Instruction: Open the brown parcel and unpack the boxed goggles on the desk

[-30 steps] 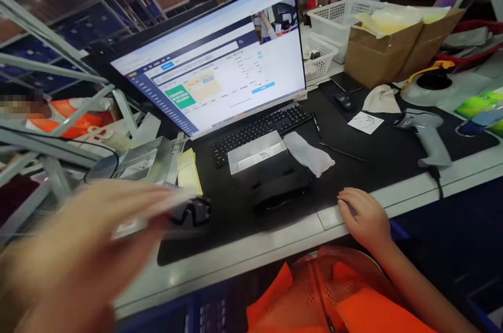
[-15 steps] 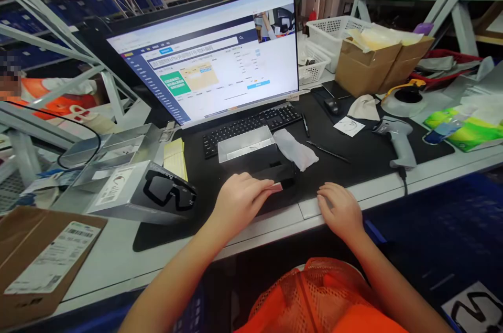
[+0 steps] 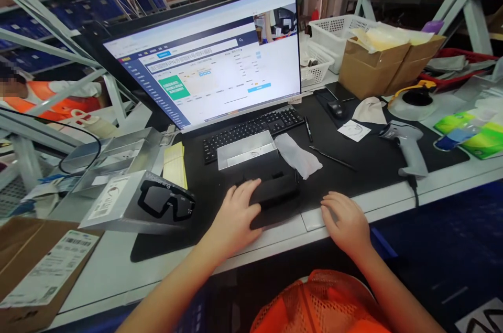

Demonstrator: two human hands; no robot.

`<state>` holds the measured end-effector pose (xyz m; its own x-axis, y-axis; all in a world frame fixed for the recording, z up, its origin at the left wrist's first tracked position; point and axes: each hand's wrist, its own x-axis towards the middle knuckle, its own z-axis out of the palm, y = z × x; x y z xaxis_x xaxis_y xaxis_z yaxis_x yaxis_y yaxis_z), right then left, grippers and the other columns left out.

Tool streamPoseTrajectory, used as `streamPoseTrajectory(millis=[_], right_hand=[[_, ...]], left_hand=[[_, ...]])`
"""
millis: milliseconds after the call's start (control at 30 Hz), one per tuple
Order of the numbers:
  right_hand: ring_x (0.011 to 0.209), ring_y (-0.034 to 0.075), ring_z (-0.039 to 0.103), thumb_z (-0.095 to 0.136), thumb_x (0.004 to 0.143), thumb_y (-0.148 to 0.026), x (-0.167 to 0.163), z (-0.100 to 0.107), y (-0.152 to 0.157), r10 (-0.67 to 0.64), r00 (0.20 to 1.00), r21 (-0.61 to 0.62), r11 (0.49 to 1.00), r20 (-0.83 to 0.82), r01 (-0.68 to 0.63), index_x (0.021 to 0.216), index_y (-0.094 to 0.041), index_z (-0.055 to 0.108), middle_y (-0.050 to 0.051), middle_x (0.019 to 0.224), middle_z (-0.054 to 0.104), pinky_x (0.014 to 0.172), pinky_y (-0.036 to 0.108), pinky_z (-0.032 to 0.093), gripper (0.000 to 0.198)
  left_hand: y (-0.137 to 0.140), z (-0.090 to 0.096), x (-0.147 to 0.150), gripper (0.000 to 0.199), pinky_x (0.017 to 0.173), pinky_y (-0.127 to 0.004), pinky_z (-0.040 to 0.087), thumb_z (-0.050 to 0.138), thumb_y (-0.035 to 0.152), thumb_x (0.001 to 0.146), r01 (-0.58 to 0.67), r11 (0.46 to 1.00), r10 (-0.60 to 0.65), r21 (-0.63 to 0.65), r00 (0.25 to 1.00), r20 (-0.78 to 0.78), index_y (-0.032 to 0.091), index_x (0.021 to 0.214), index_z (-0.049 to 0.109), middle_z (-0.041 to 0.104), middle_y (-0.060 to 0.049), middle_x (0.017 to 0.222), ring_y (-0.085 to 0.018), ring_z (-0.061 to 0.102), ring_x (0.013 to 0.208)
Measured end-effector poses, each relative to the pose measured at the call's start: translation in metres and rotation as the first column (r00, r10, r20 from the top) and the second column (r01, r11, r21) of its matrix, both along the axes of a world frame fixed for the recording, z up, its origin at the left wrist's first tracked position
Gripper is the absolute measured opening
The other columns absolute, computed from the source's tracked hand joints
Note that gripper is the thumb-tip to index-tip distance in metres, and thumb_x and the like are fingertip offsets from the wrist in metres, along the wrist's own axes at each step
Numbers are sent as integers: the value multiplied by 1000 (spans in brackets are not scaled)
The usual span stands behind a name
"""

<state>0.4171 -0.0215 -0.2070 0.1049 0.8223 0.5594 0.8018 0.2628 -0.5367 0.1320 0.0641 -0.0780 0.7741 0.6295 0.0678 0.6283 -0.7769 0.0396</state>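
Note:
On the desk mat lies a long black case (image 3: 275, 191), close to the front edge. My left hand (image 3: 233, 217) is at its left end, fingers behind and thumb in front, closed around that end. My right hand (image 3: 348, 223) rests at the desk's front edge, fingers loosely stretched, with nothing in it. Behind the case sits an open silver-grey box tray (image 3: 247, 150). A whitish cloth pouch (image 3: 298, 156) lies right of the tray, near the case's right end. To the left stands a grey box printed with black goggles (image 3: 157, 202).
A monitor (image 3: 220, 60) and keyboard (image 3: 255, 131) stand behind. Yellow slips (image 3: 175, 165) lie left of the tray. A pen (image 3: 307, 129), tweezers-like tool (image 3: 333, 158), mouse (image 3: 336, 108) and barcode scanner (image 3: 406, 147) are to the right. A labelled carton (image 3: 51, 270) is at near left.
My left hand has drawn back left from the case's middle to its left end. The small reddish strip at its fingertips no longer shows. My right hand stays near the edge.

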Motion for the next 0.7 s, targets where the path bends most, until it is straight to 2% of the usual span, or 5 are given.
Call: streamPoseTrajectory(millis=[100,267,400,500,700], right_hand=[[111,23,60,58,94,-18,0,-1,0,-1,1000,6,1000,4,1,102,-18,63,4,107,67,92,42,47,10],[109,26,62,54,95,-17,-2,-1,1,6,1000,28,1000,-1,-6,104,-20,61,6,107,68,89,46,50,11],[107,25,65,52,96,-19,0,-2,3,5,1000,60,998,-13,-4,104,-23,60,4,105,68,83,47,56,12],[105,24,66,50,97,-20,3,-2,4,22,999,73,997,-40,-19,103,-25,59,2,102,68,80,46,59,13],[104,24,66,50,97,-18,7,2,4,65,996,61,996,-59,-61,102,-25,59,1,100,69,80,47,58,13]], left_hand=[[5,31,-9,15,97,-52,45,67,15,79,63,997,-70,54,990,126,12,71,55,42,-15,151,-33,47,130],[66,88,-28,25,108,-53,41,63,37,92,-159,959,107,236,970,217,15,82,57,34,-12,157,-31,43,136],[131,69,-34,32,112,-48,39,66,45,88,-184,983,185,-28,949,254,16,81,55,39,-7,155,-28,44,138],[158,42,-28,25,118,-46,34,68,38,85,-228,938,276,-261,947,163,16,90,58,33,-7,160,-26,38,144],[164,33,2,44,116,-65,21,72,30,79,-373,920,364,-119,927,-87,17,118,55,23,-16,162,-30,20,153]])
